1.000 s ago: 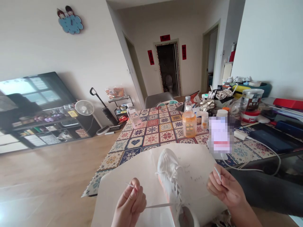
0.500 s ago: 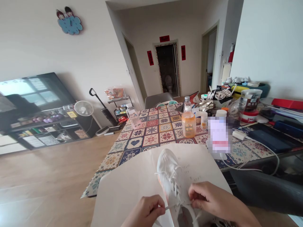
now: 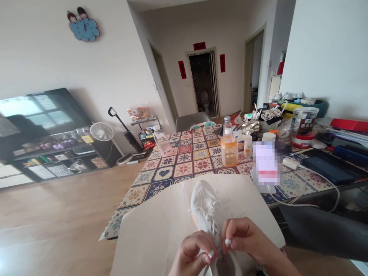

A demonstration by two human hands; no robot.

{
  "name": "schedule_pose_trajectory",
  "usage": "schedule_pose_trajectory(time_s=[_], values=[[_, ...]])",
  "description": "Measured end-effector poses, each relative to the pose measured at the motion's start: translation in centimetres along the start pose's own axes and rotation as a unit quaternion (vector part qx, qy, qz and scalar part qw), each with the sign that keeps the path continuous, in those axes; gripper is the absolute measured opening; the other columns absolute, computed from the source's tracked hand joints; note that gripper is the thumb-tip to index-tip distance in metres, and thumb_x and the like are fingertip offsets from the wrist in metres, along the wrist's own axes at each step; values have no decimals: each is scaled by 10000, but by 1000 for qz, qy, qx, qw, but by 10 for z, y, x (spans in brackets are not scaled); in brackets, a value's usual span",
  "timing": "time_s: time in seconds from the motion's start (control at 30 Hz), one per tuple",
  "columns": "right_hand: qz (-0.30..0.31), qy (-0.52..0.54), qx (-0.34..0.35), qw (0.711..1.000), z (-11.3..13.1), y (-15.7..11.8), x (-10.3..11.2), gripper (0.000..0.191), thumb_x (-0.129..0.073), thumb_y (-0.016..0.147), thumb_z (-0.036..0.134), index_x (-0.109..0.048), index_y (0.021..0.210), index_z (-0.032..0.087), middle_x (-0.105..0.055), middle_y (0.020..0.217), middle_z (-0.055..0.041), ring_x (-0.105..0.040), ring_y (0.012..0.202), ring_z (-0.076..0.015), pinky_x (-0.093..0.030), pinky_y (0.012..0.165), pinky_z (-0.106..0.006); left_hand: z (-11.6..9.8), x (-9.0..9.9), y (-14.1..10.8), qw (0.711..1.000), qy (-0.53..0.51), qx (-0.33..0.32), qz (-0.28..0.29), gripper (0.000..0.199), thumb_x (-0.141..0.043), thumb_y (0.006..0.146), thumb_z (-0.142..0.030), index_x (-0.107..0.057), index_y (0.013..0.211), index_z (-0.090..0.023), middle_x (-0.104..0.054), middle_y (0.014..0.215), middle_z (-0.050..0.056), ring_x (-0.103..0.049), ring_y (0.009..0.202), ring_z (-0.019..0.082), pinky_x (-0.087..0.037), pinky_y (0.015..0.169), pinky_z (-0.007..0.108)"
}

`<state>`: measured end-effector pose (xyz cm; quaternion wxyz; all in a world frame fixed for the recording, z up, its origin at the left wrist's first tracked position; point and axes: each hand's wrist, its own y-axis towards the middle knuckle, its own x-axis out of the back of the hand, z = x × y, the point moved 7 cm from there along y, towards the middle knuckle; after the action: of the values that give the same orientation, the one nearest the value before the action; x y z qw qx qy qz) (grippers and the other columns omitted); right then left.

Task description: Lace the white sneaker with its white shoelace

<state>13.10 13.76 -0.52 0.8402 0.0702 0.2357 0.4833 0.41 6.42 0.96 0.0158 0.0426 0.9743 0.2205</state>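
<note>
A white sneaker lies on a large white sheet of paper, toe pointing away from me. White laces cross its tongue, and a loose lace end sticks out near the toe. My left hand is closed over the left side of the shoe's opening, pinching a white shoelace between thumb and forefinger. On the other side, my right hand also pinches a white lace. Both hands hover close together above the upper laces and partly hide them. The heel runs out of view at the bottom.
Beyond the paper, a patterned tablecloth carries an orange bottle, a pink bottle and a phone on a stand. White cables and a dark tablet lie to the right. A grey chair stands at the far end.
My hands have come closer together over the shoe. The left moved right; the right shifted slightly left and up. The lace stretched out from my left hand earlier now shows as short bits at the fingertips.
</note>
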Motion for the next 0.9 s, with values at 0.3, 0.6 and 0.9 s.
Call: schedule_pose_trajectory(time_s=[0.3, 0.6, 0.9], values=[[-64, -241, 51, 967, 7, -3, -6, 253, -716, 929, 423, -782, 815, 206, -645, 756, -9, -612, 716, -154, -475, 677, -246, 8, -1, 6, 995, 42, -72, -53, 101, -815, 831, -356, -801, 810, -258, -616, 766, 11, -626, 696, 130, -505, 652, 193], [-69, -322, 8, 944, 15, -8, -15, 42, -692, 847, 195, -656, 827, 204, -657, 800, 0, -620, 739, -165, -471, 677, -233, 6, 4, 1, 984, 128, -76, -101, 168, -789, 855, -370, -748, 790, -220, -674, 676, 5, -592, 640, 131, -481, 651, 197], [-105, -337, 64, 933, 11, -11, -8, 141, -554, 967, 280, -594, 845, 220, -611, 706, 16, -588, 621, -147, -459, 586, -222, 15, -1, -3, 987, 143, -25, -67, 172, -731, 908, -329, -679, 799, -206, -678, 735, 5, -594, 679, 137, -483, 701, 219]])
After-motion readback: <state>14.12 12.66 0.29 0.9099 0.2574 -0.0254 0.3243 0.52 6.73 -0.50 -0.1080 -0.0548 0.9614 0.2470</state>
